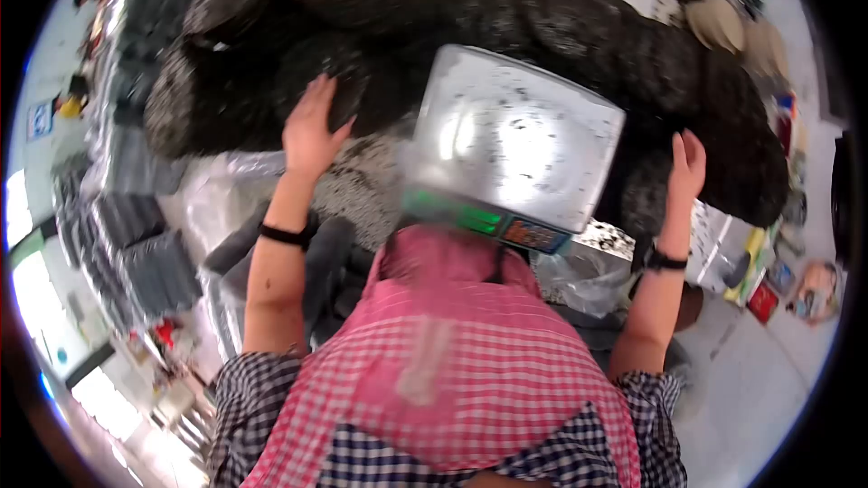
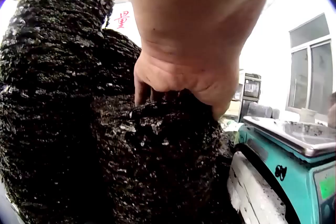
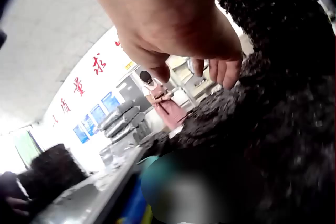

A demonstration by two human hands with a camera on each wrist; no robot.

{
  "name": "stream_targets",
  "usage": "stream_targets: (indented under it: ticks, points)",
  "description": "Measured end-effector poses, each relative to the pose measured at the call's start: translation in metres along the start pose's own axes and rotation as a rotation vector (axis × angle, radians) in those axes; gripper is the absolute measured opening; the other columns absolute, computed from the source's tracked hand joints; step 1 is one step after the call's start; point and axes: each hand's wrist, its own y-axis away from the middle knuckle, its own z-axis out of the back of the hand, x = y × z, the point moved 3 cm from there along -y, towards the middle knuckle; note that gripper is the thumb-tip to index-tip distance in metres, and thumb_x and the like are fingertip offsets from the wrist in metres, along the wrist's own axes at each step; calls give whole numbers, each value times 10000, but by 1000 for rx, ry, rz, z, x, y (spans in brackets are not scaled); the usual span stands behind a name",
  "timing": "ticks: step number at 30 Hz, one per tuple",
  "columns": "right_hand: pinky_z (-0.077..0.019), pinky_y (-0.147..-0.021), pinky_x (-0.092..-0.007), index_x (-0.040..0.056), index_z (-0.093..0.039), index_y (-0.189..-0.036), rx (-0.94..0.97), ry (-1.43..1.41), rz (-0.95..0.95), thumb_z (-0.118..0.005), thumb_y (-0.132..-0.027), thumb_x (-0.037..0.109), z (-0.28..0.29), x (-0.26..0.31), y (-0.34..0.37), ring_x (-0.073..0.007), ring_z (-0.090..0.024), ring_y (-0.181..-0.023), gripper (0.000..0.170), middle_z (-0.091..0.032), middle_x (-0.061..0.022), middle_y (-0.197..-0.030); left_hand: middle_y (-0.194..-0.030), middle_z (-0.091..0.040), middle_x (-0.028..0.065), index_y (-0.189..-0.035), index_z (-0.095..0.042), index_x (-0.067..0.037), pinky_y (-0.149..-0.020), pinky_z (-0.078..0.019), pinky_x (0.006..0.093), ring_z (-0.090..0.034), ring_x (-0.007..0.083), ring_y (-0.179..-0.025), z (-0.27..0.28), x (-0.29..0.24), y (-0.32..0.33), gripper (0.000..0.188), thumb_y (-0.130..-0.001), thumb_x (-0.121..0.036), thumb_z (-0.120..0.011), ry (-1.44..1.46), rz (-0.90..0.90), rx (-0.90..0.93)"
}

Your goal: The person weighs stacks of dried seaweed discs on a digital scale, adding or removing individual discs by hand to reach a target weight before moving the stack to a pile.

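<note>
The dark stack (image 2: 157, 166) at ten o'clock from the scale (image 1: 515, 140), spanned by the widely spread left hand (image 1: 312, 131), should be steadied evenly to spare its flaky edges, nothing being held by the right hand (image 1: 687, 167) at three o'clock.

Blackish stacks (image 1: 574, 14) are seen beyond the scale (image 2: 295, 187), which is coloured teal and topped with silver; before it, a pink-and-white checked apron (image 1: 533, 352) is worn.
</note>
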Motion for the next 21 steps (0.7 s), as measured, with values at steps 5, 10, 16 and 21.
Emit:
stream_targets:
  ticks: [5,10,16,21]
  points:
    - [-510,-990,-291,-1,-684,-1215,298,-293,42,-663,-1014,81,-70,123,100,-130,-660,-1094,218,-727,-83,-1174,-1488,-575,185,-1471,-550,-56,-1118,-457,418,-548,378,-1365,34,14,12,599,-903,-114,-729,225,129,-167]
    - [-463,-1128,-410,55,-479,-1516,1022,-663,277,-783,-909,177,-257,276,211,-288,-540,-1385,690,-531,-179,-1508,-1322,-642,120,-1432,-514,36,-999,-533,358,-625,195,-1221,74,20,54,451,-1029,-138,-619,802,458,-450]
    - [-320,-1223,-480,35,-311,-1608,944,-390,696,-935,-701,466,-291,354,263,-436,-322,-1514,1182,-342,-281,-1611,-1400,-588,121,-1536,-368,0,-1060,-510,364,-600,232,-1266,65,-41,66,698,-943,-101,-721,1682,196,-320]
    - [-311,-1229,-476,20,-316,-1606,920,-425,602,-956,-696,340,-256,305,241,-386,-345,-1511,1157,-344,-233,-1622,-1423,-568,136,-1549,-341,15,-1091,-490,371,-570,237,-1304,33,-76,54,776,-859,39,-696,1681,288,-135]
